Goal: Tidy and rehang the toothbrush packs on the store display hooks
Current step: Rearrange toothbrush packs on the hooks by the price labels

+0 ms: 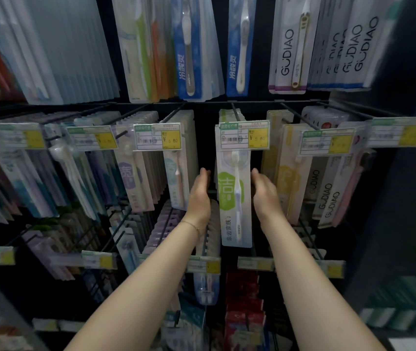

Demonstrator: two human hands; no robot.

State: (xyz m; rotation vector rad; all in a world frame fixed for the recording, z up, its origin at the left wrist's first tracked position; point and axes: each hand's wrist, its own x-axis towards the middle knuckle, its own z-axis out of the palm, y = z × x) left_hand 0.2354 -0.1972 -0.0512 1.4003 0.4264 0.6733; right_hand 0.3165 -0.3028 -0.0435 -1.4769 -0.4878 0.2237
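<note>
A row of white and green toothbrush packs [233,198] hangs from a black display hook [236,112] in the middle row, under a yellow price tag [245,135]. My left hand [200,196] lies flat against the left side of the packs, fingers straight and pointing up. On the packs' right side is my right hand [264,191], fingers loosely bent around the edge. The backs of the packs are hidden behind the front one.
Neighbouring hooks carry more packs: pale blue ones [180,160] to the left, yellow ones [288,171] and GUDIAO packs [328,196] to the right. Blue packs [189,46] hang above. Lower hooks with price tags [204,266] stick out beneath my forearms.
</note>
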